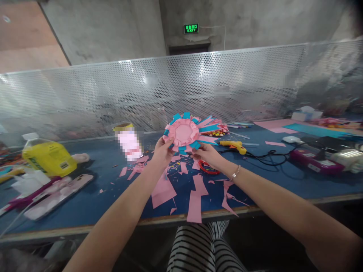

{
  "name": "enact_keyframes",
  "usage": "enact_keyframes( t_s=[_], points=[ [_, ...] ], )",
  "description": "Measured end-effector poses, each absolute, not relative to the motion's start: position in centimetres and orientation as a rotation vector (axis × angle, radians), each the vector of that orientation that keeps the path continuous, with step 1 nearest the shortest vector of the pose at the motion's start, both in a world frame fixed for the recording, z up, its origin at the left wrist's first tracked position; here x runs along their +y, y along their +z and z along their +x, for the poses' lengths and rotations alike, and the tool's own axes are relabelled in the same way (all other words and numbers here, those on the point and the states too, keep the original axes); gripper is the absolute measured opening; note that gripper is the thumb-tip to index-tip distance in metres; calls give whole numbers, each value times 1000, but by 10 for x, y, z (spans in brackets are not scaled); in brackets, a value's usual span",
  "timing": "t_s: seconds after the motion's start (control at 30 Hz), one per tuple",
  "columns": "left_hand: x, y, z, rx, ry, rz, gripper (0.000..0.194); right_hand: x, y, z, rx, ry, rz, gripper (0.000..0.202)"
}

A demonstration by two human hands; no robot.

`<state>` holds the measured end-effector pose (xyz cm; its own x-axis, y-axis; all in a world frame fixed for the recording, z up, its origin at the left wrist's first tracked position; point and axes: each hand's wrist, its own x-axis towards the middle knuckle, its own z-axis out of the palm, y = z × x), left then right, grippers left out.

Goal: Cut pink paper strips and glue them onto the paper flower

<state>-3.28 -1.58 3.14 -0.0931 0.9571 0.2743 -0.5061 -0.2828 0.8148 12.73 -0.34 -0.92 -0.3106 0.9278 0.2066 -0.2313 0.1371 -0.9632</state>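
A paper rosette [184,132] in pink and blue is held up above the table, its round pink centre facing me. Pink and blue paper tails [208,126] stick out at its right side. My left hand [164,149] grips its lower left edge, thumb over the front. At the lower right edge, my right hand [204,152] pinches the rim; some of its fingers are hidden. Beneath the hands lie pink paper scraps [194,204] and red-handled scissors [210,168], partly covered by my right wrist.
A yellow glue gun [235,146] with a black cord lies to the right, near a purple power strip [316,160]. On the left stand a bottle of yellow liquid [49,156] and a phone [59,196]. A perforated metal screen [127,87] runs along the back.
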Motion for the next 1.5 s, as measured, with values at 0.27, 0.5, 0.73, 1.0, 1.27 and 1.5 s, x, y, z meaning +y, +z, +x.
enact_keyframes(
  t_s=[0.27, 0.5, 0.73, 1.0, 1.27, 1.5],
  points=[
    [-13, 27, -31, 678, 1659, 975, 31, -9, -5, 128, -1401, 1402, -721, 29],
    [-15, 28, -29, 716, 1705, 983, 33, -13, 0, 131, -1337, 1540, -629, 31],
    [-14, 27, -29, 749, 1742, 994, 36, -14, 1, 134, -1281, 1644, -561, 25],
    [-16, 26, -30, 890, 1793, 1153, 33, -16, 1, 136, -1351, 1573, -577, 27],
    [-13, 23, -30, 833, 1856, 1309, 31, -4, -7, 138, -1591, 1090, -829, 29],
    [-15, 28, -30, 611, 1735, 1358, 39, -15, 10, 154, -1755, 343, -950, 15]
  ],
)
